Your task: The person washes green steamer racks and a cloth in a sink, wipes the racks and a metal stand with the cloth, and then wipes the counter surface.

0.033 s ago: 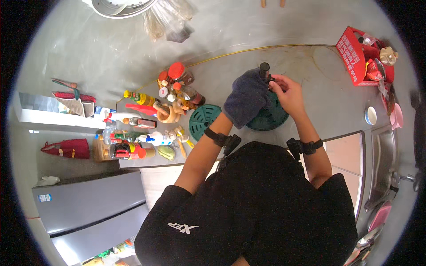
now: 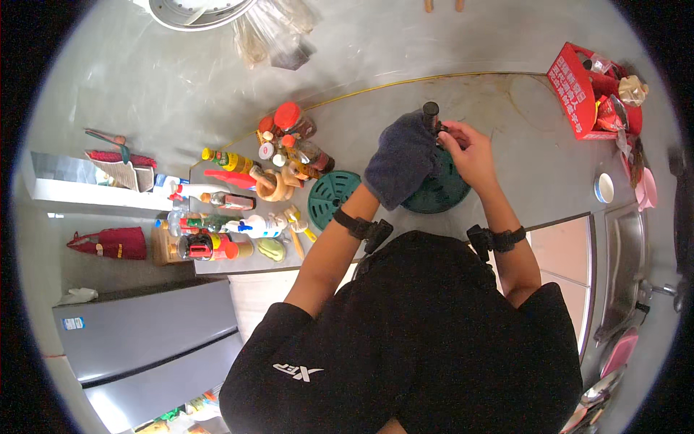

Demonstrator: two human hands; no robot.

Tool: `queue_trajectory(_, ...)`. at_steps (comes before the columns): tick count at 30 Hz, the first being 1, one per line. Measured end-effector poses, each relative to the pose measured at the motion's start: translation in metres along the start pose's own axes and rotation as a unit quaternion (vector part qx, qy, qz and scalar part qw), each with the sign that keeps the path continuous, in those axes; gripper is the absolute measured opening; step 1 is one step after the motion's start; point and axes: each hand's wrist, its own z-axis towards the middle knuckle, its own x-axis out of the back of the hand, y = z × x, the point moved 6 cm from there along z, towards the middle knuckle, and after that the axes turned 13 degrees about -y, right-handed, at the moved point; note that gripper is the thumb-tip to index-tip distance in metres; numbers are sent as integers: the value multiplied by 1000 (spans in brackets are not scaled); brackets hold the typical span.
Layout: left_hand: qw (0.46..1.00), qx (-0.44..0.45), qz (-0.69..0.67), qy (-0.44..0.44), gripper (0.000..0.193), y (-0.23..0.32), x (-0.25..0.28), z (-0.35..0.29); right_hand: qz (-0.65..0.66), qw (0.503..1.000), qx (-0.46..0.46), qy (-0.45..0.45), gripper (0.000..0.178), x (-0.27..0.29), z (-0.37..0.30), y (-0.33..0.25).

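A dark blue cloth [image 2: 401, 160] covers my left hand from the wrist outward, so its fingers are hidden. Just past the cloth's far end stands a black cylindrical knob or handle [image 2: 431, 110], with more black parts below it. My right hand [image 2: 468, 153] comes in from the right, thumb and fingertips pinched on these black parts, close against the cloth. What the black piece belongs to is mostly hidden. Under both hands lies a dark green round thing [image 2: 437, 194], partly covered. Left of my left forearm is a green slotted disc [image 2: 332, 194], flat on the grey counter [image 2: 506, 108].
Bottles and jars [image 2: 235, 200] crowd the counter's left side, around a wooden mortar and pestle [image 2: 271, 185]. A red box [image 2: 578, 90] of packets stands far right, with a small white cup [image 2: 603, 189] nearer the sink [image 2: 623, 267]. A grey fridge [image 2: 144, 333] stands lower left.
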Motion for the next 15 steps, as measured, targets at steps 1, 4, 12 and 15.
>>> queue_trajectory(1,1000,0,0,-1,27,-1,-1,0,3,1000,-1,5,21,0,0,-1)
queue_trajectory(4,999,-26,33,8,27,-1,-4,0,68,998,-16,10,21,-1,2,4)
queue_trajectory(12,993,-84,80,18,35,7,-2,-3,50,998,-28,-9,30,-1,5,1)
queue_trajectory(15,996,-39,45,-60,40,17,3,1,59,996,-58,-24,36,-1,3,6)
